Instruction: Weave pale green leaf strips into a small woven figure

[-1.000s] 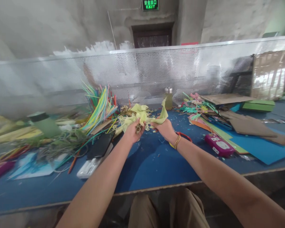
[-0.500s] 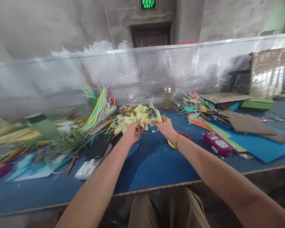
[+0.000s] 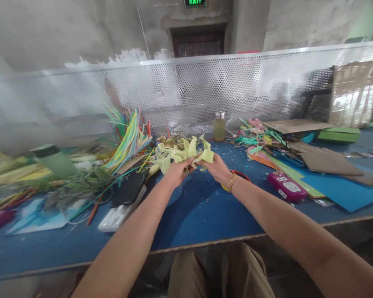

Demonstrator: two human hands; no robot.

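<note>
- Blue-topped bench (image 3: 205, 219), backed by a perforated metal screen (image 3: 201, 95); grey wall behind.
- Left hand (image 3: 177, 171): grasping, thumb over fingers, closed around the near base of a pale green cluster (image 3: 183, 152) of curling, petal-like strips; cluster at centre, apparently raised just over the bench.
- Right hand (image 3: 215, 165): pinching a pale leaf-shaped piece (image 3: 207, 154) against the cluster's right side; whether the piece is fastened there cannot be told.
- State of work, judged: many strips already gathered into one spreading head; right-hand piece seemingly being placed or shaped. Left to do: probably securing that piece and evening the outline. How many more pieces are wanted does not show.
- Pose: both forearms reach forward from the lower corners and converge; hands side by side, fingertips nearly meeting; right wrist bears a gold bracelet (image 3: 232, 182).
- Left of the hands: black phone-like slab (image 3: 130, 188), resting by a white case (image 3: 116, 217); beyond, a bundle of coloured stems (image 3: 127, 138).
- Behind the hands: metal-capped bottle (image 3: 219, 127), upright.
- Right: purple device (image 3: 286, 186); farther out, blue sheet (image 3: 341, 196), partly under brown cardboard (image 3: 329, 163).
</note>
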